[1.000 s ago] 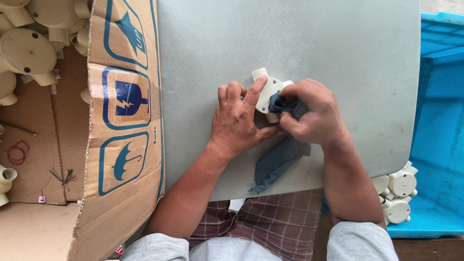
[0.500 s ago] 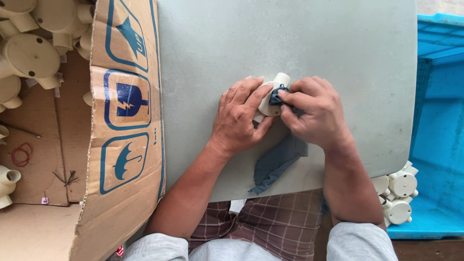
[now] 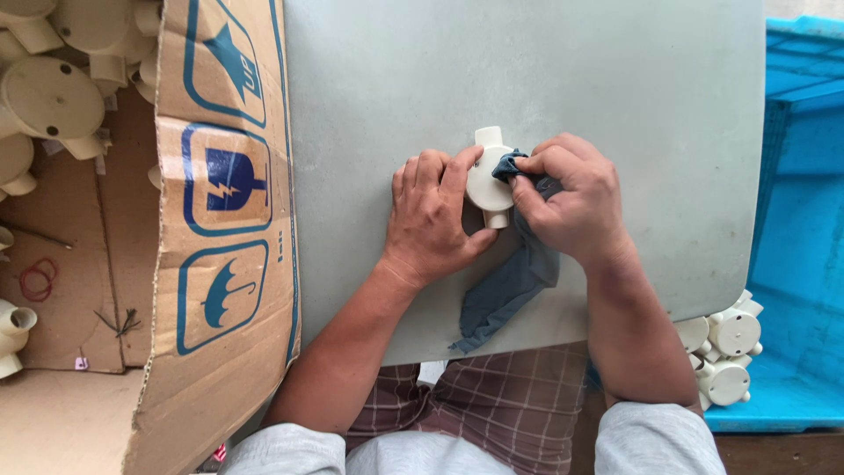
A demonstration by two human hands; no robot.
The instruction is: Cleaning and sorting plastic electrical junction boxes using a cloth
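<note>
- Cream junction box point(image 3: 488, 179): long axis 12 to 6 o'clock, on the worktop point(image 3: 615, 88)
- Left hand point(image 3: 432, 215) grasping it
- Right hand point(image 3: 571, 200) pinching blue cloth point(image 3: 510, 281) at its 3 o'clock side

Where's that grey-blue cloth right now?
The cloth lies mid-table, bunched under the right hand against the cream fitting, its tail trailing to the near edge.
</note>
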